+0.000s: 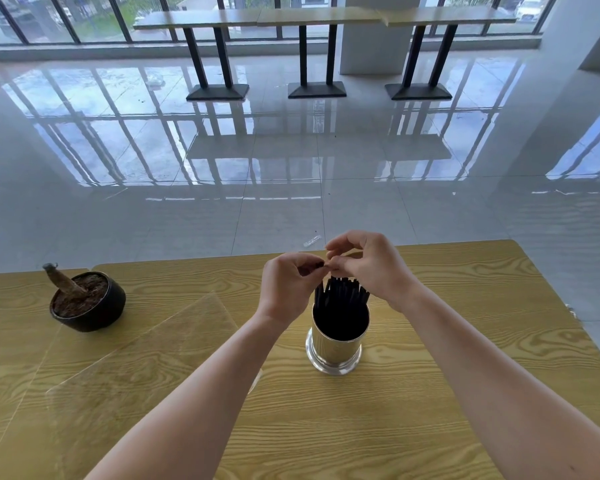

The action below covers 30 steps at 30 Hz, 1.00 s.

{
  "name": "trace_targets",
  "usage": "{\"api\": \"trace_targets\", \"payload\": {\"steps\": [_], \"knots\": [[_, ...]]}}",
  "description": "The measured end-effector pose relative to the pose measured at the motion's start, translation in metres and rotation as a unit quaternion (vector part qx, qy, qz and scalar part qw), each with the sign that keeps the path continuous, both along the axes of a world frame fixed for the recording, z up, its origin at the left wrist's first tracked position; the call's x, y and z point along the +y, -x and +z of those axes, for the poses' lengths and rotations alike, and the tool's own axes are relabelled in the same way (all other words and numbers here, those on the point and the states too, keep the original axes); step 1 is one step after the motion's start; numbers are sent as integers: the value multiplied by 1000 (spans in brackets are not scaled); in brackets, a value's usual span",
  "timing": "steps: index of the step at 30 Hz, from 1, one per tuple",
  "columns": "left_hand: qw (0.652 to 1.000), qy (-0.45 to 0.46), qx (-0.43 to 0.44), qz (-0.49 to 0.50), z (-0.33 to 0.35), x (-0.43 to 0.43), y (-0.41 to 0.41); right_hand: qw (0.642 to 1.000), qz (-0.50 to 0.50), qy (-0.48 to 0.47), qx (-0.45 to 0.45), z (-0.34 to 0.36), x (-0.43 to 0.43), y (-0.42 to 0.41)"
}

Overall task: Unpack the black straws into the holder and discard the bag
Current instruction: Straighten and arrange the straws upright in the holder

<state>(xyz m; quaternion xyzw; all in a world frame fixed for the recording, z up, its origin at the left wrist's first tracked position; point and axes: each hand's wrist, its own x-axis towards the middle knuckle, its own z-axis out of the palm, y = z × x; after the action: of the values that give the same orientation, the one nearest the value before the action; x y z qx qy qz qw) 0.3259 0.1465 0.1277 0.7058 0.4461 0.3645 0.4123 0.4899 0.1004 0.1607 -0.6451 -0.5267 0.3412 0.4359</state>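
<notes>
The black straws (pixel 340 296) stood nearly upright in the shiny metal holder (pixel 335 351), long axes vertical, tips fanning slightly toward the table's (pixel 465 341) far edge. Above them, the left hand (pixel 286 289) and right hand (pixel 368 268) met fingertip to fingertip, both pinched shut on something small and dark that I could not identify. A clear bag (pixel 136 355) lay flat toward the left edge, near a potted stump (pixel 87 299). The right side lay bare.

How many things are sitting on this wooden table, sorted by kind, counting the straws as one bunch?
Metal holder: 1
Bunch of black straws: 1
Clear plastic bag: 1
Black pot of soil with a stub: 1
Total: 4
</notes>
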Motion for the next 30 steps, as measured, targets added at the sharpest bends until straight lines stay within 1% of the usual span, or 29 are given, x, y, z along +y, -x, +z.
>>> {"api": "trace_targets", "payload": {"steps": [1, 2, 4, 5, 6, 9, 11, 18, 23, 30], "knots": [[1000, 3, 1, 7, -1, 1, 2, 999, -11, 1, -34, -2, 1, -2], [1000, 9, 0, 14, -1, 1, 5, 994, -18, 8, -104, -5, 2, -4], [1000, 20, 0, 22, -3, 1, 9, 964, -2, 34, -263, -11, 3, -7], [999, 23, 2, 25, -4, 0, 10, 948, 18, 45, -316, -13, 4, -7], [999, 24, 3, 28, -5, -1, 11, 936, 38, 55, -345, -15, 5, -6], [999, 23, 5, 32, -6, -3, 12, 929, 62, 85, -356, -22, 8, -1], [999, 21, 8, 32, -6, -4, 12, 926, 58, 84, -364, -27, 11, 0], [999, 22, 26, 28, -6, -4, 10, 943, 26, 45, -329, -28, 12, 2], [999, 20, 34, 24, -6, -4, 6, 951, 9, 41, -308, -18, 9, -5], [999, 14, 42, 24, -9, -5, 7, 950, 51, 73, -298, -23, 5, -5]]}}
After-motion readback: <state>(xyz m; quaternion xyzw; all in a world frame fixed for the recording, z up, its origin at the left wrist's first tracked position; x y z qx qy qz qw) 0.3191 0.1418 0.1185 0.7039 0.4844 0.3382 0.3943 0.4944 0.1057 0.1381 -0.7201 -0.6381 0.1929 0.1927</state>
